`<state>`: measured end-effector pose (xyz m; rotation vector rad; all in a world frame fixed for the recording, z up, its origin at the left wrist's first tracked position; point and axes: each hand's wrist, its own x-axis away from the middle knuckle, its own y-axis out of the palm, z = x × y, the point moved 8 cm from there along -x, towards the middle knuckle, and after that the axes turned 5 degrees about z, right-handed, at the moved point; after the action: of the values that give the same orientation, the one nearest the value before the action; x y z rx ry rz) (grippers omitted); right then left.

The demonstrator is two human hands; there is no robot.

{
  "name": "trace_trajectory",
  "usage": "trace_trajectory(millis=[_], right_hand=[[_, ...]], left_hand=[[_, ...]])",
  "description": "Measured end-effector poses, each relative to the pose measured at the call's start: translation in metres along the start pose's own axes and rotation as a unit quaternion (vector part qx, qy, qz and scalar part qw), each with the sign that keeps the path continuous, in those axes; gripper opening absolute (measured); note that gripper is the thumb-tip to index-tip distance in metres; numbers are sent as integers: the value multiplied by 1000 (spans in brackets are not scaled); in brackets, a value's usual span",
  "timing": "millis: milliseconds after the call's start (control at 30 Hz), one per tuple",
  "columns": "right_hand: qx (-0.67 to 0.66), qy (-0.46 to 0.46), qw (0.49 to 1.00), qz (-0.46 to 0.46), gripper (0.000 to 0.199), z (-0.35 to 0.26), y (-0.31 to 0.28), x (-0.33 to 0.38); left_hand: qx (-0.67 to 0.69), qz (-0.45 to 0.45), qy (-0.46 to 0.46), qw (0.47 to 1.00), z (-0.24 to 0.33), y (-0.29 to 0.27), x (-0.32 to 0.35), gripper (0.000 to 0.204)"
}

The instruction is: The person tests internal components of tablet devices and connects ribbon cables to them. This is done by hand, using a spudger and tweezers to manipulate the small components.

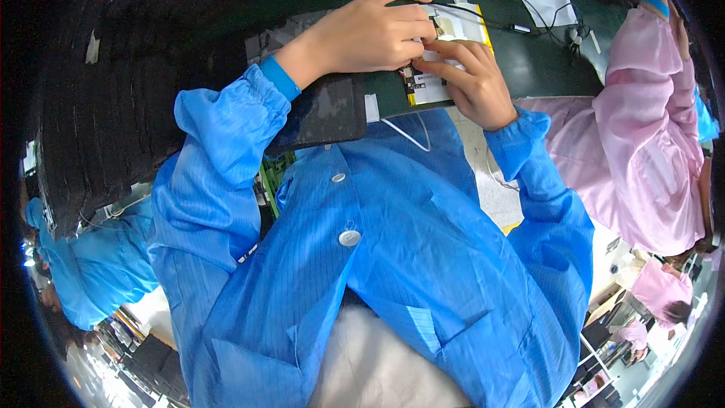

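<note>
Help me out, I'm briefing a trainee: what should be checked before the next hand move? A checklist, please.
1. Left hand at the yellow-edged flat part: ok, its fingers are over it.
2. Right hand at the same part: ok, close beside the left fingers.
3. Part lying on the green table: ok, near the front edge.
4. Black cable well away from the fingers: not ok, it runs up to the left fingertips.
5. Anything pinched between fingertips: cannot tell, fingers hide it.
6. Co-worker's pink sleeve apart from the part: ok.
</note>
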<state>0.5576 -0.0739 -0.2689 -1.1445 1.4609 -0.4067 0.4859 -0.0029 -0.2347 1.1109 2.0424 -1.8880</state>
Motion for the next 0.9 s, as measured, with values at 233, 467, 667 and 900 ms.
trace_trajectory(millis=[233, 467, 667, 900], right_hand=[[-1, 0, 1000, -12, 43, -1, 0, -4], [8, -6, 1000, -19, 44, -3, 1, -5], [34, 0, 999, -19, 49, -2, 0, -1], [2, 26, 999, 42, 48, -3, -17, -5]], left_hand=[[-17, 11, 20, 1000, 5, -3, -1, 6], [28, 2, -100, 995, -14, -1, 3, 16], [31, -37, -314, 948, -36, 1, 21, 43], [49, -13, -432, 900, -46, -29, 38, 51]])
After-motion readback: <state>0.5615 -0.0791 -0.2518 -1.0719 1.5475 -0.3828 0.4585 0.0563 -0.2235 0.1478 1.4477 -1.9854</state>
